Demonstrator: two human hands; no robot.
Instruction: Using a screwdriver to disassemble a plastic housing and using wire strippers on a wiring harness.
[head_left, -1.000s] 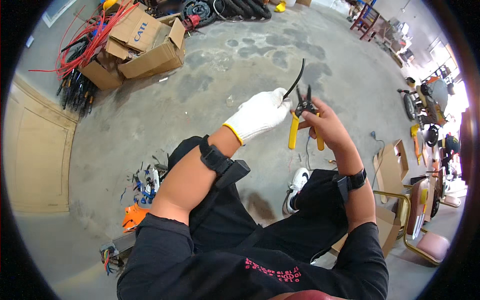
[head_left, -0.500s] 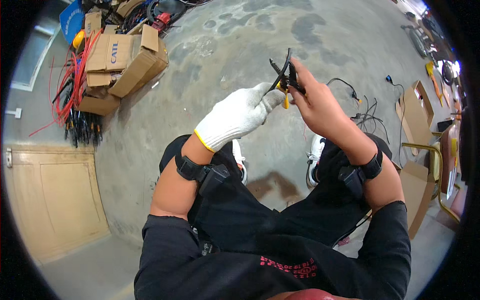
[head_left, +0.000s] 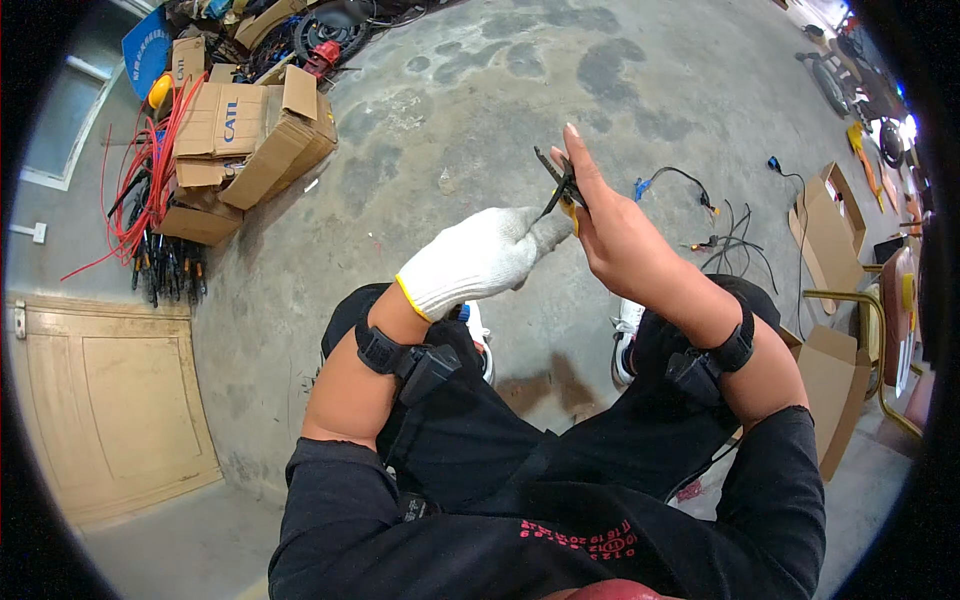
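My left hand (head_left: 485,248), in a white knit glove with a yellow cuff edge, is closed on a thin black cable (head_left: 547,208); most of the cable is hidden by the fingers. Against it, my bare right hand (head_left: 615,215) holds a black pliers-like tool (head_left: 562,180) along the palm, fingers long and close together, thumb side hidden. The tool's narrow dark jaws point up and away, and a small yellow part shows beneath them between the hands. Both hands meet above the floor, in front of my knees.
On the concrete floor to the right lie loose black cables (head_left: 738,240), one with a blue end (head_left: 641,187). Open cardboard boxes (head_left: 835,225) and a gold-framed chair (head_left: 880,330) stand farther right. At left are cartons (head_left: 285,140), red cable (head_left: 150,180) and a wooden door (head_left: 125,400).
Both hands have come down slightly toward me. The right fingers have straightened upward along the tool, which has turned. The cable's upright free end no longer shows above the hands.
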